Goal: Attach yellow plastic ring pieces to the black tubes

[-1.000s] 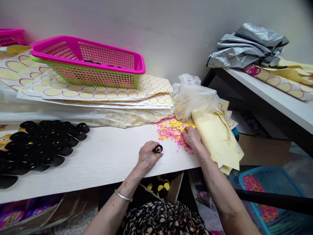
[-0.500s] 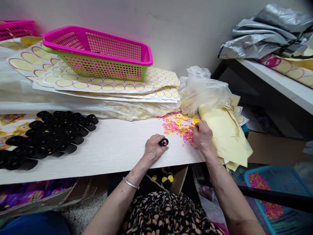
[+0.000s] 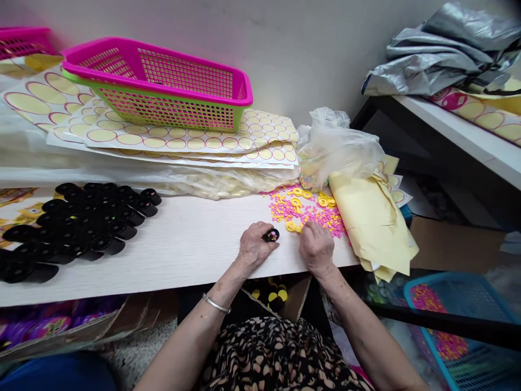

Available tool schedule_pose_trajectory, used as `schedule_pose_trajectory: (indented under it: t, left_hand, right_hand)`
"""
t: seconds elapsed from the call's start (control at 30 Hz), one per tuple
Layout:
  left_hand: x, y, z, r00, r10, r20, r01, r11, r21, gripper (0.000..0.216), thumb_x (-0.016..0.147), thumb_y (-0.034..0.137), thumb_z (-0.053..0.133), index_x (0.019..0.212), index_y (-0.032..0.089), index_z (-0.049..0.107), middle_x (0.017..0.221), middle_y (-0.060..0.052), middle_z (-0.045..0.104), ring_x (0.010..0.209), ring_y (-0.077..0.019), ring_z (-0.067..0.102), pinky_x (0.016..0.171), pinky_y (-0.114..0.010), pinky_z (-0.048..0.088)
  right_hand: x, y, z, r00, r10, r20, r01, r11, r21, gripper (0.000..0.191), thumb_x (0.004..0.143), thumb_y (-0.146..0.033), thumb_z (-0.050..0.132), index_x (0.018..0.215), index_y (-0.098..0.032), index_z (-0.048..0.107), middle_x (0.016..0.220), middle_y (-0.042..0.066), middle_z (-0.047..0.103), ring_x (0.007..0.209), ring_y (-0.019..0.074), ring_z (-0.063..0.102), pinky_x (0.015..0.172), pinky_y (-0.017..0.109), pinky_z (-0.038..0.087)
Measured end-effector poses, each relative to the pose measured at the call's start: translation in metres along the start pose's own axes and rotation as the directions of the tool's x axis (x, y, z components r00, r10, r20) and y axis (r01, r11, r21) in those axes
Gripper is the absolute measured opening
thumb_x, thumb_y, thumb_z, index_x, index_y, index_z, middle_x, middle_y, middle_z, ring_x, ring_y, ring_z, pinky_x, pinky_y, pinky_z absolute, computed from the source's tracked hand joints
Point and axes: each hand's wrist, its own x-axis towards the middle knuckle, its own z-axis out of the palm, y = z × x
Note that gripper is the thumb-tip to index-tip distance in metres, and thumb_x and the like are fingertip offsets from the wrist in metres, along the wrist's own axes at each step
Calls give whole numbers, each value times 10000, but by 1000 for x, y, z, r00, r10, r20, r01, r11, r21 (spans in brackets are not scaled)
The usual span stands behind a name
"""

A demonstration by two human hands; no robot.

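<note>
I find the left hand (image 3: 255,247) clamped around a small black plastic cylinder (image 3: 271,235); apart, the right hand (image 3: 316,247) is curled, contents I cannot tell. I judge work partway: clustered black cylindrical containers (image 3: 87,224) left of the left hand, small pink-and-yellow beads (image 3: 321,217) loose beyond the right.

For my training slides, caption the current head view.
Left hand grips a small black container; right hand closes beside yellow rings, near scattered pink and yellow beads.
</note>
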Motion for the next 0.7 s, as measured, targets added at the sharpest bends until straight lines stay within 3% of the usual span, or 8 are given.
schedule_pose_trajectory:
  t: [0.17, 0.3, 0.57, 0.7]
  left_hand:
    - [-1, -2, 1, 1000, -1, -3, 1, 1000, -27, 308, 567, 137, 718, 861, 179, 637, 810, -10, 618, 783, -169, 569, 729, -307, 463]
    - [-2, 0, -1, 1000, -5, -8, 5, 999, -39, 358, 555, 135, 723, 898, 178, 631, 850, -19, 624, 816, -179, 572, 754, -317, 469]
    - [-2, 2, -4, 1000, 9, -9, -9, 999, -33, 263, 582, 127, 685, 834, 178, 632, 814, -22, 626, 789, -172, 566, 732, -304, 464]
    - [-2, 3, -4, 1000, 10, 3, -10, 998, -68, 179, 601, 146, 681, 769, 179, 629, 753, -10, 619, 750, -157, 555, 699, -283, 451]
  right_hand:
    - [-17, -12, -3, 989, -109, 98, 89, 978, 188, 169, 888, -238, 440, 786, -176, 559, 868, 88, 610, 824, 205, 522, 716, 323, 343]
    - [-18, -7, -7, 992, -27, 120, -24, 914, 405, 214, 826, -379, 559, 901, -178, 562, 950, 83, 586, 873, 210, 523, 737, 305, 396]
    - [-10, -18, -6, 959, 83, 271, -160, 948, 276, 269, 801, -441, 569, 870, -183, 600, 873, 78, 563, 809, 209, 521, 679, 293, 396]
    - [-5, -22, -10, 972, 125, 199, -204, 872, 445, 227, 837, -383, 528, 939, -187, 576, 883, 60, 554, 755, 175, 530, 669, 276, 410]
